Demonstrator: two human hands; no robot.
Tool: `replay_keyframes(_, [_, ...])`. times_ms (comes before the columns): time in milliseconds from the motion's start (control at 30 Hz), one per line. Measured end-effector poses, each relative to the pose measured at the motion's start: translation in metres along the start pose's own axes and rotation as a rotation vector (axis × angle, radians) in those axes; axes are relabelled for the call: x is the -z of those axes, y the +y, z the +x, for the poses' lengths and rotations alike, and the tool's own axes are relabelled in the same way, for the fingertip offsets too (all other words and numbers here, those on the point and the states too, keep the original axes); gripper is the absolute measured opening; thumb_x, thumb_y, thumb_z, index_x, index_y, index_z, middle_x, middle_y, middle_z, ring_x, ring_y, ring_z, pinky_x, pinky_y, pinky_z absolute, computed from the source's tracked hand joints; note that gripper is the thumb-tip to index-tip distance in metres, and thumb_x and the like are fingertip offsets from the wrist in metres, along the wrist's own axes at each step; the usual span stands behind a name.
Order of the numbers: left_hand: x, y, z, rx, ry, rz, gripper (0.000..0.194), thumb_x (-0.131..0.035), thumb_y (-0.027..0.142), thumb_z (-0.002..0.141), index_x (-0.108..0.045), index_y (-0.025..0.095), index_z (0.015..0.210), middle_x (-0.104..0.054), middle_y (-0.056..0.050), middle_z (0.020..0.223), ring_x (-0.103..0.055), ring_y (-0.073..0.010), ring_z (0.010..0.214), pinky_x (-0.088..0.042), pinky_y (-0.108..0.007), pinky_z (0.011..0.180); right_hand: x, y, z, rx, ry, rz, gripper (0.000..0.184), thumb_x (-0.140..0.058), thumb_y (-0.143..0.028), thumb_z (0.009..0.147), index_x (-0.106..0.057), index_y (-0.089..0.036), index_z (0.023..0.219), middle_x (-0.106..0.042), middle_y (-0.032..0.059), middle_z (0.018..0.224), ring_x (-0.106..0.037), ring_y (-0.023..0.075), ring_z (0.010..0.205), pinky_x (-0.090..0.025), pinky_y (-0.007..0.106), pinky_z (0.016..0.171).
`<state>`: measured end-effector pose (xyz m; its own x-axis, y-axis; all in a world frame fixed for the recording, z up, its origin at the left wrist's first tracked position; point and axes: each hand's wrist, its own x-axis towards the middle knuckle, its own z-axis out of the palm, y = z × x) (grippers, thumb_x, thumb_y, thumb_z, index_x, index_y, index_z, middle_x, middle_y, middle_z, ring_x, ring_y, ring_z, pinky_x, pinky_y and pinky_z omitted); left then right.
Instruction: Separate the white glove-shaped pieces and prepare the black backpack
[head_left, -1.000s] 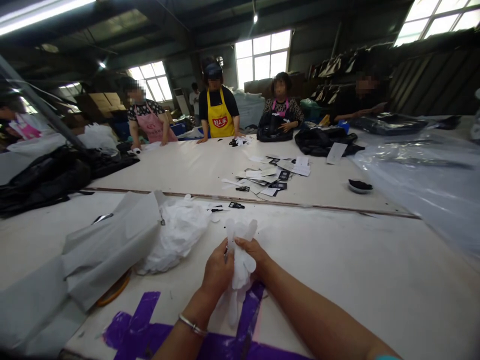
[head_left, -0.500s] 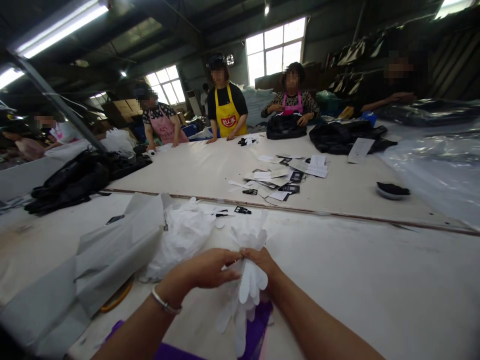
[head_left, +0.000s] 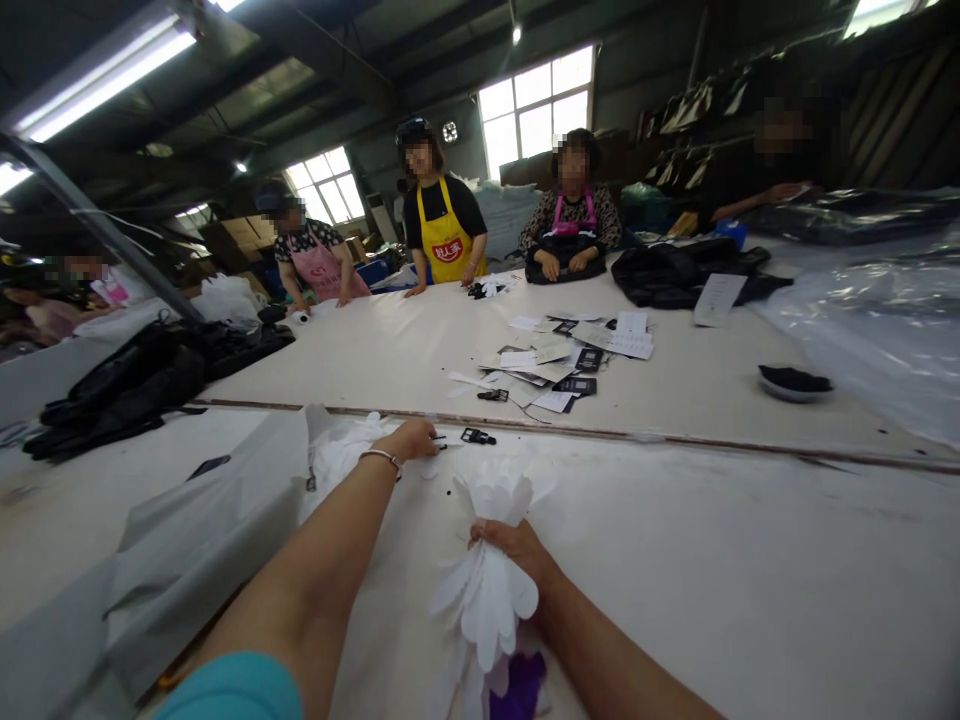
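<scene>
My right hand (head_left: 517,550) is closed around the middle of a bunch of white rounded-end strips (head_left: 487,615), which fan out above and below the fist. Reaching forward across the table, my left hand (head_left: 411,440) has its fingers closed at a small black piece (head_left: 441,446), mostly hidden by the fingertips. Just right of it lies a black plastic buckle (head_left: 478,436). A heap of white strips (head_left: 341,450) is partly behind my left forearm. Something purple (head_left: 519,685) lies under the lower ends of the bunch.
Grey sheet material (head_left: 217,530) covers the left side. Across the table seam lie paper tags (head_left: 570,360), black bags (head_left: 690,270) and a small dish with black contents (head_left: 795,384). Clear plastic (head_left: 885,330) spreads at right. Several people, one in a yellow apron (head_left: 448,235), stand opposite.
My left hand has left the white bunch and moved forward and left to the small black piece. My right hand still holds the bunch, which now spreads wider below.
</scene>
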<state>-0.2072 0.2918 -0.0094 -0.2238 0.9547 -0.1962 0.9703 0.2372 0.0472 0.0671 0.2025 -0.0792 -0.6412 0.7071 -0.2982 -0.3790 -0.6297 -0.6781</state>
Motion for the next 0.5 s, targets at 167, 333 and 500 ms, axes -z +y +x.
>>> replay_keyframes(167, [0.003, -0.012, -0.008, -0.031, 0.086, -0.038, 0.008, -0.067, 0.022, 0.071, -0.073, 0.021, 0.067, -0.073, -0.004, 0.076, -0.064, -0.019, 0.075, -0.046, -0.027, 0.073, -0.004, -0.001, 0.002, -0.021, 0.022, 0.098, 0.033, -0.089, -0.038, 0.056, -0.072, -0.015, 0.072, -0.064, 0.0092, 0.063, -0.055, 0.0219, 0.054, -0.044, 0.034, 0.053])
replay_keyframes(333, [0.024, -0.011, -0.025, -0.026, 0.297, -0.15, 0.016, -0.059, 0.025, 0.077, -0.069, 0.018, 0.066, -0.07, -0.008, 0.086, -0.062, -0.0202, 0.081, -0.045, -0.03, 0.078, -0.003, -0.007, 0.001, -0.039, 0.005, 0.082, 0.036, -0.09, -0.04, 0.051, -0.071, -0.014, 0.068, -0.064, 0.0083, 0.06, -0.053, 0.0207, 0.052, -0.042, 0.034, 0.053])
replay_keyframes(500, [0.061, 0.008, -0.048, -0.007, 0.461, -0.36, 0.033, -0.054, 0.048, 0.084, -0.068, 0.018, 0.08, -0.066, -0.002, 0.075, -0.059, -0.016, 0.071, -0.045, -0.025, 0.067, -0.001, -0.012, -0.001, -0.045, -0.011, 0.119, 0.038, -0.086, -0.046, 0.058, -0.071, -0.013, 0.069, -0.066, 0.008, 0.065, -0.056, 0.0199, 0.054, -0.045, 0.032, 0.054])
